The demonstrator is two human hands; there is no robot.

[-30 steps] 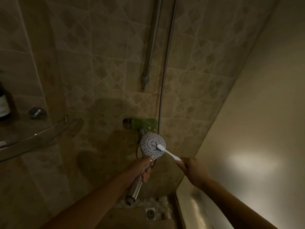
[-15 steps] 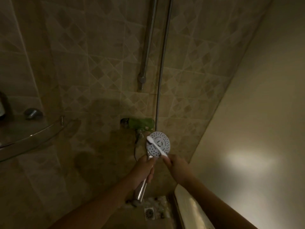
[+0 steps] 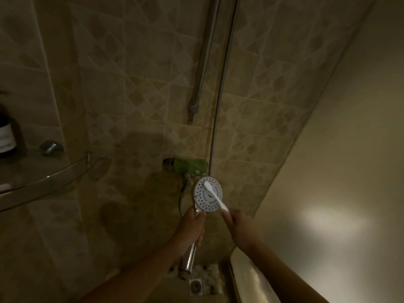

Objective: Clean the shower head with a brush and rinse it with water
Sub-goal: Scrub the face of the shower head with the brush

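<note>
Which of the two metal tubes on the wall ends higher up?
The thicker rail on the left, ending at a bracket; the thin hose beside it runs on down to the shower head.

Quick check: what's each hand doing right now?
The left hand grips the shower head by its handle.
The right hand holds the brush, its head on the spray face.

Curved glass corner shelf (image 3: 54,174) at left, dark labelled bottle (image 3: 6,136) standing on it, small metal piece (image 3: 51,147) near the bottle, pebbled floor (image 3: 211,272) below, square drain (image 3: 195,286) set in it
</note>
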